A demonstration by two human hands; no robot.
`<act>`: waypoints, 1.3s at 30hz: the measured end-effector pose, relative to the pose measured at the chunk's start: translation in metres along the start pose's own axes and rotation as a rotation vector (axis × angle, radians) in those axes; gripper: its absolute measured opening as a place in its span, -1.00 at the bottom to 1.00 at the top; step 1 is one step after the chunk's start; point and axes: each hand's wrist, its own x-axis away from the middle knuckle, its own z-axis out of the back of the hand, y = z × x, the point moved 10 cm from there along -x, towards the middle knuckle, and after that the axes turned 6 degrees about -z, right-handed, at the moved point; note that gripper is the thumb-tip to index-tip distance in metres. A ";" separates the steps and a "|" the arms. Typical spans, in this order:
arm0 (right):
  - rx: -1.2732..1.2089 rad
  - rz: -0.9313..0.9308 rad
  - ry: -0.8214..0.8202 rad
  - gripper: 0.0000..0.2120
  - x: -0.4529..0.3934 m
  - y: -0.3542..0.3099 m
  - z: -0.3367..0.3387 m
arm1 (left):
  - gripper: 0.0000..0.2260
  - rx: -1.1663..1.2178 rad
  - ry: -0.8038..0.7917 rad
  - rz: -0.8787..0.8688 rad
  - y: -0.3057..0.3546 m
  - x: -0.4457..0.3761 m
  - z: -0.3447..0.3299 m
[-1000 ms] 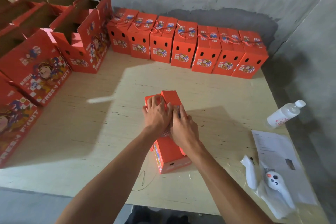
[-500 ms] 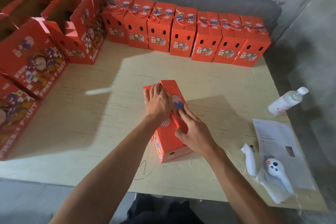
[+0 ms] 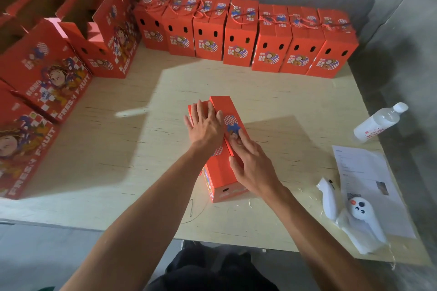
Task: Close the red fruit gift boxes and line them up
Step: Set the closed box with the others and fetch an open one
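Nearest me, my right hand [image 3: 253, 168] has slid back along the box [image 3: 222, 172] from where it sat beside the left a second ago; its fingers now lie nearly straight on the right lid flap [image 3: 228, 116], thumb against the flap's edge, pinching nothing that I can see. My left hand [image 3: 205, 125] stays spread flat, pressing the left flap down. The box stands mid-table [image 3: 118, 172], well short of the rest. I judge the lid is being seated along its seam, so closing is nearly done and the carry remains. Beyond, seven closed boxes [image 3: 238, 38] stand in a row at the wall; open ones [image 3: 89, 30] wait far left.
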 end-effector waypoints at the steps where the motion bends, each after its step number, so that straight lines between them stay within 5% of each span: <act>1: 0.004 0.007 0.002 -0.48 0.001 0.000 0.000 | -0.45 -0.003 -0.025 0.031 -0.003 0.001 0.000; 11: 0.006 0.020 0.060 -0.57 0.004 0.001 0.001 | -0.58 0.315 0.059 0.109 -0.012 -0.001 0.010; 23: 0.023 -0.100 0.049 -0.48 0.003 0.017 -0.011 | -0.27 0.226 0.098 0.040 -0.021 0.007 0.000; 29: 0.097 -0.085 -0.003 -0.46 0.001 0.013 -0.017 | -0.11 0.387 0.121 0.076 -0.027 0.011 0.003; 35: -0.188 -0.278 -0.035 -0.32 0.001 0.030 -0.009 | -0.04 0.541 0.224 0.122 -0.033 0.016 0.007; 39: -0.331 -0.485 -0.102 -0.23 0.002 0.046 -0.011 | -0.08 0.728 0.190 0.302 -0.055 0.021 -0.009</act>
